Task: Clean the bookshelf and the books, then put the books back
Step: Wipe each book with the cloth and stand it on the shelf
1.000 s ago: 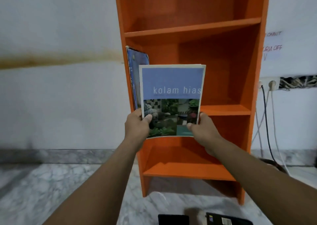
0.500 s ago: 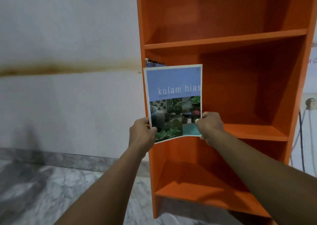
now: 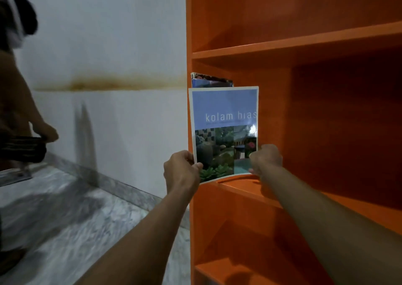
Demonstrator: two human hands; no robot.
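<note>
An orange bookshelf (image 3: 304, 43) fills the right half of the head view. I hold a thin book (image 3: 224, 119) with a blue cover reading "kolam hias" upright at the left end of the middle shelf. My left hand (image 3: 181, 169) pinches its lower left corner. My right hand (image 3: 266, 158) grips its lower right edge. The book's bottom edge hangs just over the shelf board (image 3: 243, 186). Behind it, another book (image 3: 210, 81) leans against the shelf's left wall, only its top showing.
A white wall (image 3: 108, 45) with a brown stain band stands left of the shelf. Marble floor (image 3: 65, 219) runs below it. Another person (image 3: 15, 89) stands at the far left edge, blurred.
The view has swung left and closer to the shelf. The book has moved in toward the shelf's left wall and lower onto the middle board. A person has come into view at the left.
</note>
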